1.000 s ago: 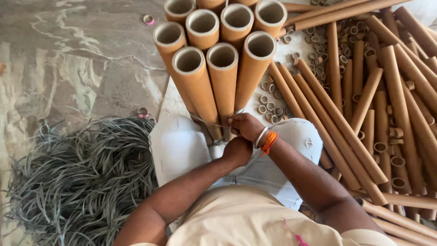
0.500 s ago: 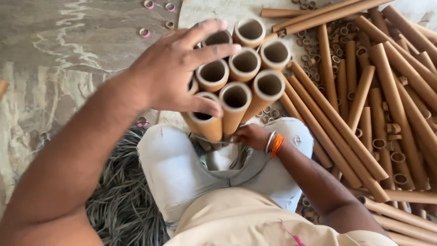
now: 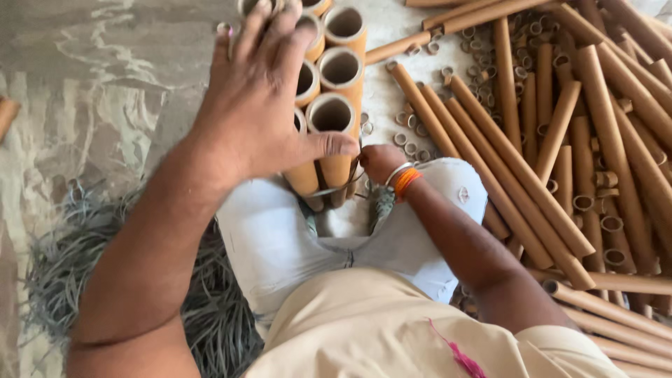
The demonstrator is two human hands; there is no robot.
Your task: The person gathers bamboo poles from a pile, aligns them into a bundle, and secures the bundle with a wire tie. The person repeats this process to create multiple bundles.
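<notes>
Rising from the lap, the left hand [image 3: 262, 105] now spreads wide over the bundled brown cardboard tubes [image 3: 334, 115]; the right hand [image 3: 380, 161] stays closed at their base, steadying them.

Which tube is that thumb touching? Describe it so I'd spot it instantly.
Find the bundle of cardboard tubes standing between the person's knees. The left hand lies across its open tops. The nearest uncovered tube, beside the thumb, is the one: closest to the banded right hand.

A bundle of brown cardboard tubes [image 3: 334, 112] stands upright between the knees, open ends up, wire-bound low.
</notes>
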